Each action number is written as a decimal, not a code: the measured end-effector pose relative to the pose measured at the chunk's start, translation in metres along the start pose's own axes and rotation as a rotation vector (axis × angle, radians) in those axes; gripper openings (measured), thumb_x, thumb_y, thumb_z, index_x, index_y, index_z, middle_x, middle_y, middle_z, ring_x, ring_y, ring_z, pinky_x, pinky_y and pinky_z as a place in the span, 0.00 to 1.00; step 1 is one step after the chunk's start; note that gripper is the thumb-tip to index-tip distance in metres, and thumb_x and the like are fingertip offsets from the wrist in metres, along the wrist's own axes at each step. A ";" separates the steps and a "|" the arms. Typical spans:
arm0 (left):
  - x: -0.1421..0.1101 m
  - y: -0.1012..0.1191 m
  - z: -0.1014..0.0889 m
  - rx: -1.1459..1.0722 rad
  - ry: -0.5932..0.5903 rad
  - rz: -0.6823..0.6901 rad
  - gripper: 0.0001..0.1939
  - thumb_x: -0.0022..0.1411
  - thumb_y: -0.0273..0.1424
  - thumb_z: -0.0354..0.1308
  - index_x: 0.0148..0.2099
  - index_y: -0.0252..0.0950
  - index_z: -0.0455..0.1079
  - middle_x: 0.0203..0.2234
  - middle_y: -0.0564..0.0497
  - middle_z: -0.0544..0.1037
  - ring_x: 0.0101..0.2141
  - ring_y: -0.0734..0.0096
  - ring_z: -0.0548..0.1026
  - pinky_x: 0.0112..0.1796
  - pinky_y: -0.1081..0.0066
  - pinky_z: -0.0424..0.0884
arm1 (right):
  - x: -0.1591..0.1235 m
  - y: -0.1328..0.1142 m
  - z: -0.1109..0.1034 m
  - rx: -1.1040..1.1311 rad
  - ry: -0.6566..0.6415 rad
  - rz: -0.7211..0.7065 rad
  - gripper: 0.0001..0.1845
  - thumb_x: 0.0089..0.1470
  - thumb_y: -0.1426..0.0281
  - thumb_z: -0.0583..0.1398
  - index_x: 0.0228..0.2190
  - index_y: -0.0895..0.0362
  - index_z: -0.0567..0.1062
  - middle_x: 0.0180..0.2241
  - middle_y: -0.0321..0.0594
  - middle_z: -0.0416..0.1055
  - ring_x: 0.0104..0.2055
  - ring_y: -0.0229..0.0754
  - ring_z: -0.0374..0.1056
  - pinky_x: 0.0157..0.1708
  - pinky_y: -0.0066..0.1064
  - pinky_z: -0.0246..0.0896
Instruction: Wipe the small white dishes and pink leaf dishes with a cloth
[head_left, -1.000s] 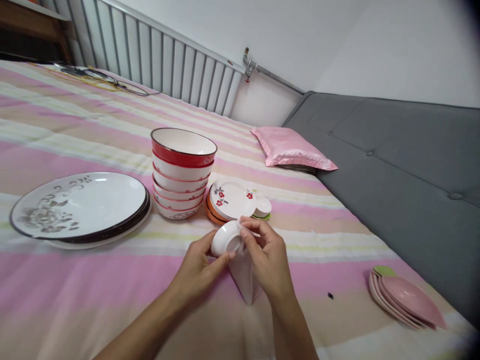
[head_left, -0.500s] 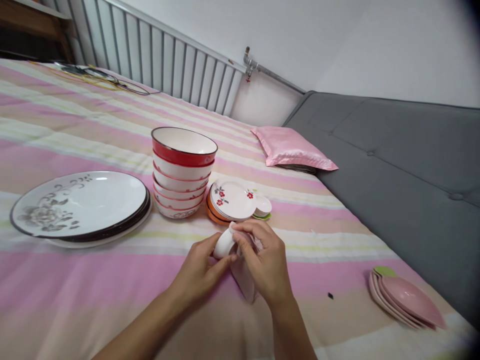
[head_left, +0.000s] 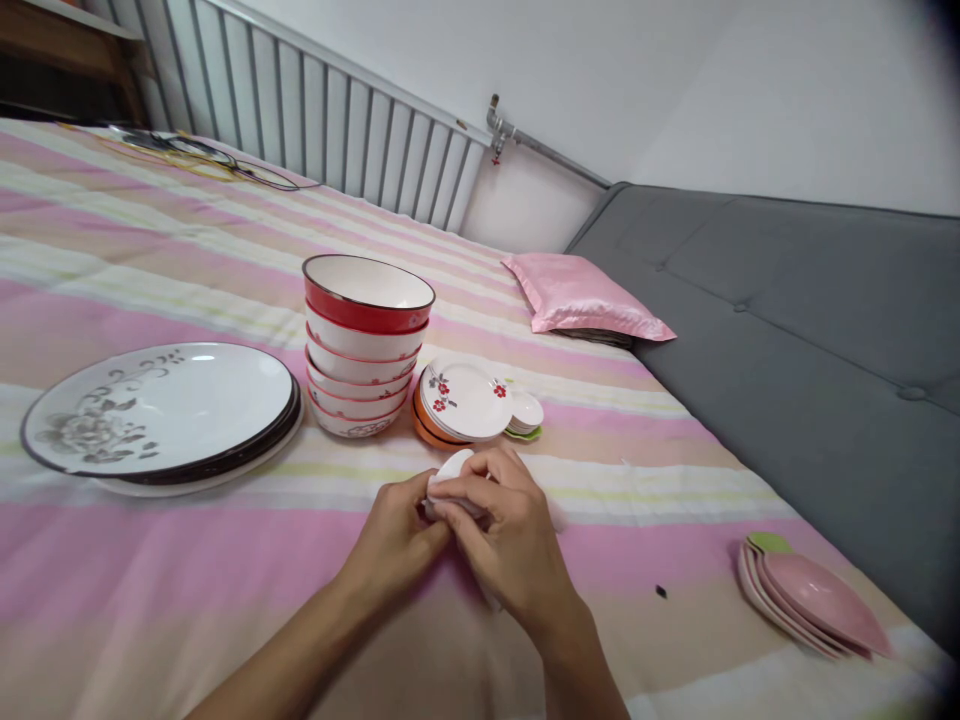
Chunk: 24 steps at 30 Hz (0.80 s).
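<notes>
Over the striped bed (head_left: 660, 655), near clock centre: small white dish (head_left: 454, 465) between both hands. Left hand (head_left: 390, 535) has a narrow grip on its near-left side; right hand (head_left: 514, 525) bunches over it, apparently with a pale cloth (head_left: 489, 594), partly hidden. Best handling, probably: left steadies the rim, right presses lightly, cloth tail tucked clear of fingers. Glazed rim could slip, so low over the bedding is safer. Small plates (head_left: 469, 400) at 12, bowl stack (head_left: 366, 345) at 11; elbow room matters.
</notes>
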<state>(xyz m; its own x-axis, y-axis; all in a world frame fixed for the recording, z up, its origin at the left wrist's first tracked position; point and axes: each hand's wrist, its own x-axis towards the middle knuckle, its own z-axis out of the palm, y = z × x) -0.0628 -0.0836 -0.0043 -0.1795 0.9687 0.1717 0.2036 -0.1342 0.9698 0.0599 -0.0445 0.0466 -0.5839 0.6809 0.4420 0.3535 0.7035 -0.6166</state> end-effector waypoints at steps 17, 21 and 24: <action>0.002 0.009 -0.001 -0.325 -0.037 -0.075 0.18 0.49 0.36 0.64 0.40 0.30 0.72 0.34 0.47 0.77 0.35 0.64 0.71 0.37 0.70 0.67 | 0.005 0.020 -0.014 0.243 0.255 0.339 0.12 0.52 0.64 0.59 0.35 0.54 0.79 0.38 0.41 0.75 0.37 0.42 0.69 0.32 0.29 0.63; 0.002 0.013 -0.002 -0.536 0.038 -0.144 0.19 0.48 0.33 0.66 0.44 0.34 0.72 0.34 0.49 0.77 0.35 0.69 0.70 0.35 0.74 0.67 | 0.005 0.023 -0.014 0.292 0.219 0.366 0.12 0.51 0.64 0.59 0.35 0.54 0.79 0.38 0.41 0.75 0.37 0.42 0.69 0.33 0.30 0.63; 0.001 0.013 -0.004 -0.633 0.062 -0.162 0.16 0.48 0.31 0.66 0.41 0.35 0.72 0.32 0.52 0.75 0.33 0.73 0.68 0.32 0.77 0.65 | 0.004 0.026 -0.013 0.310 0.173 0.423 0.13 0.52 0.62 0.59 0.37 0.55 0.78 0.35 0.41 0.76 0.32 0.40 0.69 0.31 0.30 0.63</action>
<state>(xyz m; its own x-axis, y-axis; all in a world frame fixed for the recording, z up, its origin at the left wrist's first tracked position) -0.0646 -0.0853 0.0088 -0.2193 0.9756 0.0065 -0.4334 -0.1033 0.8953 0.0762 -0.0213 0.0408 -0.2996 0.9332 0.1986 0.2841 0.2860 -0.9151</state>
